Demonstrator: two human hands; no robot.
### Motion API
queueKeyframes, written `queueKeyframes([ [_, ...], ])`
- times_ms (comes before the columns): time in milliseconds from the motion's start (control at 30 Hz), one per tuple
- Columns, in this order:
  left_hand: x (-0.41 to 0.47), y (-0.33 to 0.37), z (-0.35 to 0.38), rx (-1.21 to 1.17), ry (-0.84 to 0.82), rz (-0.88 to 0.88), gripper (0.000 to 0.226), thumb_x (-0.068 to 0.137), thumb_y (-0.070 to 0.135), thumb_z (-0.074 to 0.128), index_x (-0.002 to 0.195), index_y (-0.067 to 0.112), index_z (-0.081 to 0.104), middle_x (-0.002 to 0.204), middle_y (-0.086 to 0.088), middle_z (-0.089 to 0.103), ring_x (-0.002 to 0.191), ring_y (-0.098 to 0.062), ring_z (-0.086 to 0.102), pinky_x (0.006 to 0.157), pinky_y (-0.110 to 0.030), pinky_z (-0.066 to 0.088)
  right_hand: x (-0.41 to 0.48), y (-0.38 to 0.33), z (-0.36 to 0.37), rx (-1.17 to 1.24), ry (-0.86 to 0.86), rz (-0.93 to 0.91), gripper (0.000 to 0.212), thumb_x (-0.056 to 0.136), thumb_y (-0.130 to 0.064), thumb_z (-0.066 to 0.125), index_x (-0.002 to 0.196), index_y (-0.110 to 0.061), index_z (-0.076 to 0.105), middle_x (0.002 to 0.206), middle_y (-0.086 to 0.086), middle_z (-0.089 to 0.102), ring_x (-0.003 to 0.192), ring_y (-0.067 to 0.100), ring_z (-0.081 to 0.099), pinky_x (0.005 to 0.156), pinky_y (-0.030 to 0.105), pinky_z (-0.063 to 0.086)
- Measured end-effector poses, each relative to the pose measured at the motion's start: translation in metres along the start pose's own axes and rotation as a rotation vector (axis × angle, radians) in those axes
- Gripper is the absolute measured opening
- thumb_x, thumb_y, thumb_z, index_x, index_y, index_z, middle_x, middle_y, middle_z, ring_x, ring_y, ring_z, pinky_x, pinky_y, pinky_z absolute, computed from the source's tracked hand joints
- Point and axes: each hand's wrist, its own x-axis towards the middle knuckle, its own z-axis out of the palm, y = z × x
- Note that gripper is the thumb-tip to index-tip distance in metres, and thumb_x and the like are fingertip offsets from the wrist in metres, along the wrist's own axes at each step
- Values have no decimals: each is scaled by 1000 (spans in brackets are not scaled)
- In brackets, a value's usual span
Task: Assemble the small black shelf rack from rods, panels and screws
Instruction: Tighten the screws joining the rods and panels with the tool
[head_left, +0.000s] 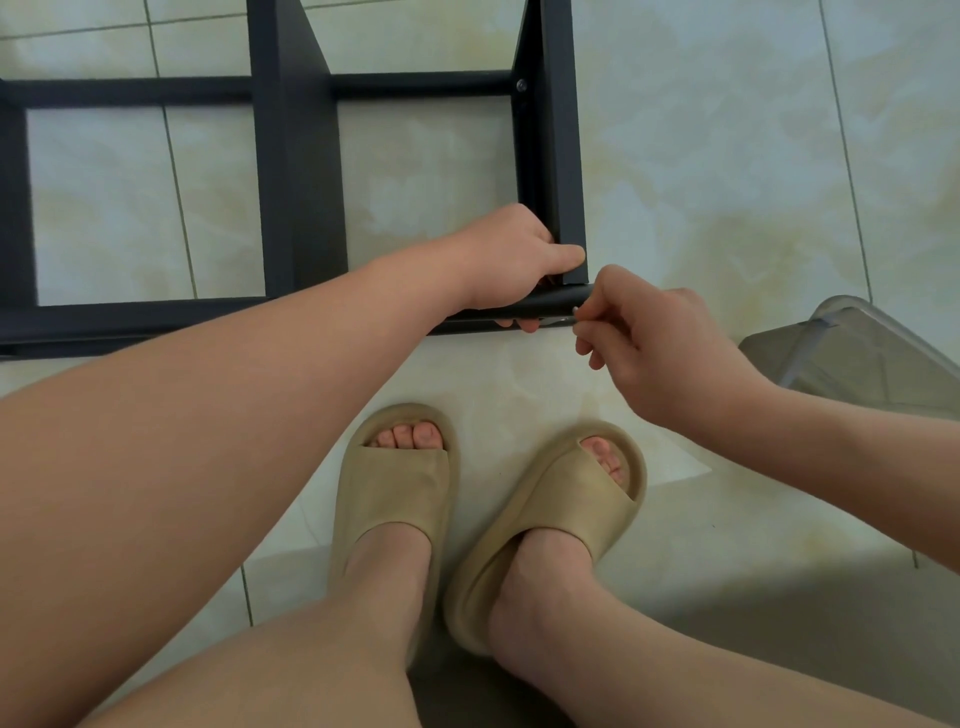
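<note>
1. Black shelf rack (296, 171), partly built, lies flat on the pale tiled floor (727, 156), just ahead of the person's feet and running out of view at the left and top edges.
2. Its upright panels are joined by crosswise rods. A middle panel (298, 182) and a right-end panel (563, 156) both run away from the camera.
3. A screw head (520, 84) shows where a far rod (421, 83) meets the right-end panel.
4. The left hand (511, 260) grips the rack's near right corner. Its fingers curl under and round the near rod (558, 300), and its thumb lies along the near end of the right-end panel.
5. The right hand (660, 343) is just beside the right tip of that rod. Its thumb and forefinger pinch a small silvery piece (575, 312) against the rod end, and the other fingers are loosely curled below. It is too small to tell whether the piece is a screw or a tool.
6. Both feet wear tan slide sandals, the left sandal (395, 493) and the right sandal (561, 519), planted on the floor near the rack.
7. A clear plastic container (872, 353) stands on the floor to the right, apart from the rack.
</note>
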Motion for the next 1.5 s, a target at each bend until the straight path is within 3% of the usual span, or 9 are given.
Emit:
queueKeyframes([
  [167, 1, -1, 0, 6, 3, 1, 37, 100, 35, 54, 87, 2, 64, 74, -21, 72, 51, -22, 68, 45, -24, 49, -3, 0, 4, 227, 33, 105, 29, 97, -2, 57, 80, -25, 50, 76, -2, 71, 67, 9, 67, 66, 17, 50],
  [367, 2, -1, 0, 10, -1, -6, 38, 100, 36, 54, 82, 4, 63, 62, -15, 71, 53, -24, 67, 45, -25, 50, 0, 4, -1, 56, 4, -39, 22, 97, -2, 57, 85, -19, 50, 75, -3, 70, 70, 9, 66, 66, 24, 50],
  [533, 1, -2, 0, 16, 3, 2, 46, 101, 36, 53, 98, -7, 66, 68, -20, 72, 49, -20, 66, 46, -24, 53, -1, 4, 2, 372, 3, 111, 24, 96, 3, 58, 81, -15, 54, 72, 4, 70, 65, 19, 68, 71, 32, 56],
  [900, 1, -2, 0, 17, -11, -4, 43, 101, 36, 53, 95, -4, 67, 74, -22, 73, 54, -25, 69, 47, -27, 54, -3, 8, 7, 400, 0, 123, 26, 97, 2, 58, 81, -18, 54, 80, -2, 75, 75, 18, 74, 84, 44, 58],
  [1033, 0, -1, 0, 5, -22, -10, 41, 101, 36, 53, 91, -2, 68, 77, -21, 73, 65, -38, 70, 51, -31, 56, -5, 5, 12, 598, 39, 199, 26, 97, 7, 55, 81, -13, 52, 71, 5, 71, 65, 20, 69, 73, 34, 58],
  [1200, 0, -1, 1, 4, -27, -7, 42, 101, 34, 52, 90, -4, 67, 76, -22, 73, 66, -40, 68, 49, -29, 54, -5, 1, 7, 182, 26, 39, 29, 97, 1, 55, 81, -23, 49, 72, -2, 70, 67, 8, 68, 70, 22, 53],
  [1300, -1, -1, 1, -7, -18, -5, 42, 101, 33, 53, 94, -6, 66, 71, -21, 72, 56, -28, 68, 47, -27, 54, -5, -3, 3, 55, 16, -40, 25, 97, 2, 54, 85, -19, 48, 79, 3, 70, 70, 7, 66, 66, 18, 50],
  [1400, -1, 0, 1, -4, -10, 4, 43, 101, 33, 54, 96, -7, 65, 80, -25, 72, 53, -23, 68, 48, -27, 54, -4, -2, 4, 45, 33, -31, 29, 97, 1, 53, 82, -23, 47, 79, 2, 71, 72, 7, 68, 68, 24, 51],
  [1500, -2, 1, 2, -6, -9, -2, 43, 101, 33, 53, 98, -8, 66, 63, -13, 71, 48, -18, 66, 45, -24, 53, -6, 0, 9, 275, 32, 119, 28, 97, 0, 55, 80, -21, 50, 73, 1, 72, 71, 11, 72, 77, 34, 57],
])
